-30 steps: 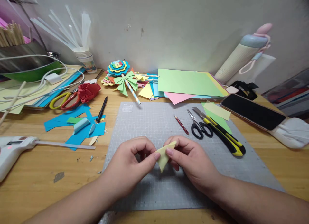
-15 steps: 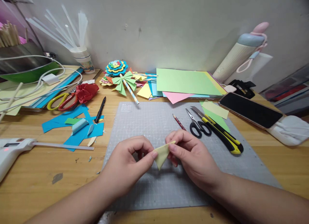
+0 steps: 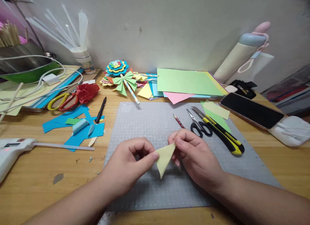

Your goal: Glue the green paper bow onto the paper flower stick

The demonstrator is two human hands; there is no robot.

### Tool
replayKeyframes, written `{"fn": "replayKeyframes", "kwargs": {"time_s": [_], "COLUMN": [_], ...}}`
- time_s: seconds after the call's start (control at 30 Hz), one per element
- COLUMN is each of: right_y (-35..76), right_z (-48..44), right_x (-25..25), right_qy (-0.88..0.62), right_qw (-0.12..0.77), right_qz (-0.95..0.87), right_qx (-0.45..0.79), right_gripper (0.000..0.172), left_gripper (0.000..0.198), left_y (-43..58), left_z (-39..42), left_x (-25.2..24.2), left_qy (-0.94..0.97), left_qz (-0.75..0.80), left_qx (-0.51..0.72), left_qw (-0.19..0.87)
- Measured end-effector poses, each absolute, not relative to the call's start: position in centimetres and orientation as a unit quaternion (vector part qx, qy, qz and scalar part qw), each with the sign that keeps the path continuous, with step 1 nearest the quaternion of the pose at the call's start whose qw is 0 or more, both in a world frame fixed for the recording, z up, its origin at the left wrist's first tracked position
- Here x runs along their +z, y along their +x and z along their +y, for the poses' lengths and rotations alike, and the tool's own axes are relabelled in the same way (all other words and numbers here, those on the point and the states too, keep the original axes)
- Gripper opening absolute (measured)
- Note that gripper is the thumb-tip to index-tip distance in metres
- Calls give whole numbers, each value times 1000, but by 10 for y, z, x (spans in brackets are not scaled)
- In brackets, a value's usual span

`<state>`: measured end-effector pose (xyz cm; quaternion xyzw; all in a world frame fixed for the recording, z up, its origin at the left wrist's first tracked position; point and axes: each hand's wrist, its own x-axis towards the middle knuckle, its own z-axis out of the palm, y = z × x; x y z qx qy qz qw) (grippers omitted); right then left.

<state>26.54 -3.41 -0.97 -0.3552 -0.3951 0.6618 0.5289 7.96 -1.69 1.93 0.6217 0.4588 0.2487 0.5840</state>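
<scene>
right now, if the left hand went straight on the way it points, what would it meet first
Beyond the paper it pinches, the left hand would probably meet the right hand first, though depth is hard to judge from this single view.

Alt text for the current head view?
A left hand and right hand pinch a pale-yellow paper triangle above a gray cutting mat. Black-handled scissors and a utility knife lie beyond the right hand; blue paper scraps lie left of the mat.
</scene>
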Motion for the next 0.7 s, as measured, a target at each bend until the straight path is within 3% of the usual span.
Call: {"fn": "replayKeyframes", "kwargs": {"time_s": [0.27, 0.7], "right_y": [261, 262], "right_z": [-37, -36], "right_x": [-10, -11], "right_qy": [-394, -426], "right_qw": [421, 397], "right_qz": [-448, -444], "right_qx": [683, 681], "right_gripper": [18, 22], "left_gripper": [21, 18], "left_y": [80, 80], "left_z": [-14, -16], "left_x": [17, 15], "left_qy": [594, 617], "left_qz": [457, 447], "left_qx": [268, 244], "left_qw": [605, 600]}}
